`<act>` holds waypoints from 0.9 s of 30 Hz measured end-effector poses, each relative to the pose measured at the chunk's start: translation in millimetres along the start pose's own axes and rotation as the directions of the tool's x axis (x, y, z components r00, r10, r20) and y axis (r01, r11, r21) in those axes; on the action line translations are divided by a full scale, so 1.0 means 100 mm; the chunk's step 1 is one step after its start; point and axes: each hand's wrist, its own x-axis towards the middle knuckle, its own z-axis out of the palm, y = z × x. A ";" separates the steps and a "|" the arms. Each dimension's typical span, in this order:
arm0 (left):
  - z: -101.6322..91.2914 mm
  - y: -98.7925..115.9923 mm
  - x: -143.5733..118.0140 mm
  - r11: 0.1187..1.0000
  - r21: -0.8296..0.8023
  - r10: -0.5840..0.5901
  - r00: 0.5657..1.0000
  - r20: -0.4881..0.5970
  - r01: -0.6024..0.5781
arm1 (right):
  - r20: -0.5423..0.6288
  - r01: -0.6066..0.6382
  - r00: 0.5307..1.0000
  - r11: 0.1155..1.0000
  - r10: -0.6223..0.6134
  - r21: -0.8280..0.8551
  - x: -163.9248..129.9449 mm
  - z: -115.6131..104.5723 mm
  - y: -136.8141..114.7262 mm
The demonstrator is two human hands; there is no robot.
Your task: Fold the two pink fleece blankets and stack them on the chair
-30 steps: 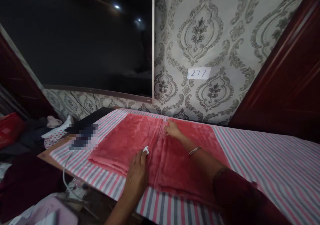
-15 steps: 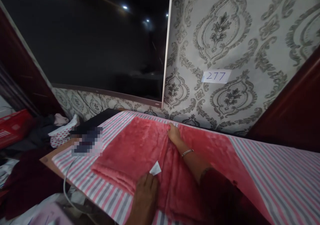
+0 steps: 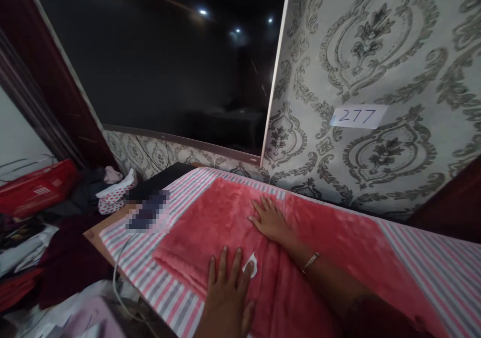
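Observation:
A coral-red plush blanket (image 3: 210, 218) lies partly folded on a striped cloth, with folded layers showing along its near left edge. My left hand (image 3: 227, 290) rests palm down on the near part of the blanket, fingers spread. Beside its thumb a white tag (image 3: 251, 265) sticks up from the fabric. Farther back, my right hand (image 3: 270, 220), with a bracelet (image 3: 311, 262) at the wrist, lies flat near a fold line. Its fingers are apart as well. Neither hand grips anything.
The pink, grey and white striped cloth (image 3: 421, 248) covers the table. A blurred-out object (image 3: 148, 213) with a white cable (image 3: 115, 273) sits at left. Clothes and a red bag (image 3: 41, 190) are heaped beyond the left edge. Behind are a large screen (image 3: 169, 67) and a patterned wall.
My right hand has let go of the blanket's far edge and flattened on top of it. My left hand has spread its fingers beside the tag. The view has turned slightly left.

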 end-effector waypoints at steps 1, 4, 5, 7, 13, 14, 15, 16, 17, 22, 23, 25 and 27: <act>0.06 0.02 -0.05 1.000 -0.011 -0.009 1.000 0.011 0.009 | 0.035 -0.015 0.999 1.000 0.015 0.010 0.01 0.03 0.02; 0.01 -0.06 -0.11 0.989 -0.143 -0.030 0.999 0.045 0.036 | 0.098 -0.032 0.995 0.999 0.029 0.023 0.04 -0.03 0.05; -0.09 -0.16 -0.07 0.978 -0.199 -0.056 0.998 0.038 0.062 | 0.104 -0.020 0.994 1.000 0.018 0.022 0.03 -0.08 0.05; -0.32 -0.48 0.08 0.946 -0.282 -0.158 0.987 0.016 0.156 | 0.090 0.021 0.996 1.000 -0.022 0.009 0.00 -0.18 0.03; -0.67 -1.60 0.66 0.815 -0.164 -0.515 0.824 0.235 0.556 | 0.029 0.193 0.980 0.980 -0.195 0.056 -0.04 -0.35 -0.19; -0.66 -1.70 0.71 0.779 -0.142 -0.545 0.772 0.327 0.610 | 0.012 0.236 0.971 0.968 -0.238 0.082 0.02 -0.38 -0.23; -0.65 -1.77 0.72 0.753 -0.120 -0.561 0.726 0.398 0.647 | -0.008 0.276 0.961 0.956 -0.276 0.104 0.10 -0.40 -0.28; -0.63 -1.81 0.72 0.734 -0.100 -0.571 0.690 0.444 0.672 | -0.027 0.308 0.951 0.944 -0.307 0.121 0.19 -0.42 -0.33; -0.60 -1.83 0.69 0.722 -0.082 -0.581 0.666 0.468 0.687 | -0.044 0.331 0.943 0.934 -0.329 0.132 0.30 -0.43 -0.39; -0.49 -1.77 0.37 0.652 -0.117 -0.657 0.636 0.404 0.749 | -0.069 0.383 0.923 0.913 -0.377 0.139 0.83 -0.40 -0.67; -0.46 -1.75 0.30 0.628 -0.160 -0.683 0.638 0.356 0.762 | -0.068 0.393 0.919 0.909 -0.388 0.139 0.91 -0.38 -0.72; -0.41 -1.70 0.15 0.572 -0.258 -0.738 0.626 0.252 0.779 | -0.058 0.416 0.909 0.899 -0.412 0.136 1.05 -0.34 -0.81; -0.36 -1.66 0.02 0.517 -0.338 -0.789 0.591 0.167 0.786 | -0.039 0.445 0.895 0.886 -0.444 0.132 1.17 -0.30 -0.89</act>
